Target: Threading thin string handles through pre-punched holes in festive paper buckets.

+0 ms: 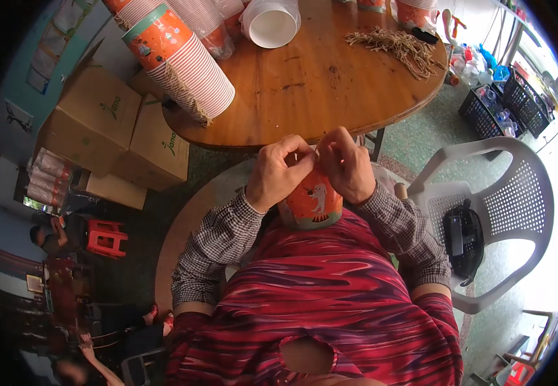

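1. hands: left hand and right hand both have their fingers pinched on the rim of an orange paper cup, held just off the counter's near edge.
2. stack of matching cups lies at the counter's left edge, twine bundle at the far right.

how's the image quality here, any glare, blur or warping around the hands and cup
Head view: daylight blows out the floor at the right edge beyond the white plastic chair; fisheye bends the round wooden table and leaves black corners; the left side is dim; left hand, right hand and orange paper cup look sharp, evenly lit.
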Motion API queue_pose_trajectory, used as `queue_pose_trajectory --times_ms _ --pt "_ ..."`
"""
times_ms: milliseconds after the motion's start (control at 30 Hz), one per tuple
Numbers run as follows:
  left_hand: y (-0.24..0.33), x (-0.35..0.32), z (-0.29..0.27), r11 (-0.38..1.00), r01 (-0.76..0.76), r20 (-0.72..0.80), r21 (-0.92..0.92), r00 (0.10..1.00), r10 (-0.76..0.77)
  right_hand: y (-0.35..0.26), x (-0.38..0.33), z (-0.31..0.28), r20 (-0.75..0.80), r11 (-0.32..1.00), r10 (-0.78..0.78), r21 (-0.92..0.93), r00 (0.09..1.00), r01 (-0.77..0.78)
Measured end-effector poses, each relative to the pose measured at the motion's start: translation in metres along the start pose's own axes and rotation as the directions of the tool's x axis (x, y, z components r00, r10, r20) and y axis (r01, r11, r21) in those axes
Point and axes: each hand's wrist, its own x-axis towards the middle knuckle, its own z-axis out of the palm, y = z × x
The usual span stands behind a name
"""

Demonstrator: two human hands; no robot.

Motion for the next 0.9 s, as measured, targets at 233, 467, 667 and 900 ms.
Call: queue_pose_trajectory --times_ms 233,467,667,900 --pt "-0.004 0.004 -0.002 0.973 -0.23 -0.052 0.015 0.972 0.23 -0.002 0.009 -0.005 0.142 0.819 0.166 0.532 0.976 -0.216" --pt "-0.012 0.0 -0.007 0.962 -0.268 -0.014 0.059 0.963 0.269 0.018 0.02 -0.013 0.056 0.385 0.326 0.904 0.944 -0.186" --pt "-0.038 -0.013 -0.013 0.994 -0.072 -0.03 -0.087 0.997 0.07 0.065 0.029 -0.046 0.023 0.477 0.48 0.832 0.877 -0.283" --pt "-0.03 -0.013 -0.02 0.972 0.058 0.038 -0.229 0.998 -0.051 -0.002 0.037 -0.029 0.368 0.943 0.138 0.233 0.92 -0.235"
